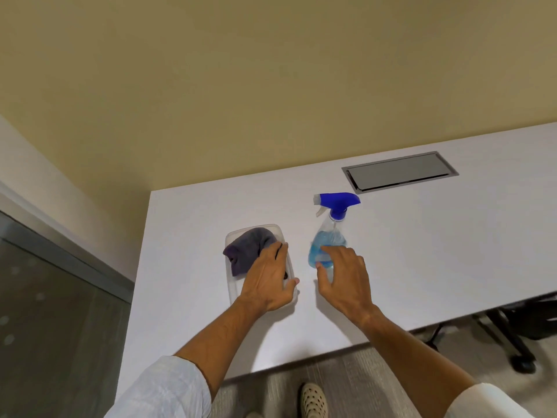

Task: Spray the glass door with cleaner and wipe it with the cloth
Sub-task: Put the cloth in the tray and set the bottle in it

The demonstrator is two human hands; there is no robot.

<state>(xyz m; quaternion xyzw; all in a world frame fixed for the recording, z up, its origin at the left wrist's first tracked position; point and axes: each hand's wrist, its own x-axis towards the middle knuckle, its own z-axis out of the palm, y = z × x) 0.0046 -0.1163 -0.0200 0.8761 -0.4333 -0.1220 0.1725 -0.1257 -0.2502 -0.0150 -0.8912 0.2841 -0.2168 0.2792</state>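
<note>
A clear spray bottle [330,233] with blue liquid and a blue trigger head stands upright on the white table [422,251]. My right hand [343,279] is at its base, fingers spread and curved around it, fingertips just touching the bottle. A dark grey-purple cloth [245,247] lies crumpled in a clear plastic tray [233,292] to the left of the bottle. My left hand [269,280] lies over the tray's near half, fingers extended onto the cloth's right edge. The glass door [51,312] is at the lower left, frosted with dots.
A metal cable hatch [399,171] is set flush in the table behind the bottle. A black chair base [518,336] stands under the table at right. My shoe [313,401] is on grey carpet by the table's near edge. A tan wall rises behind.
</note>
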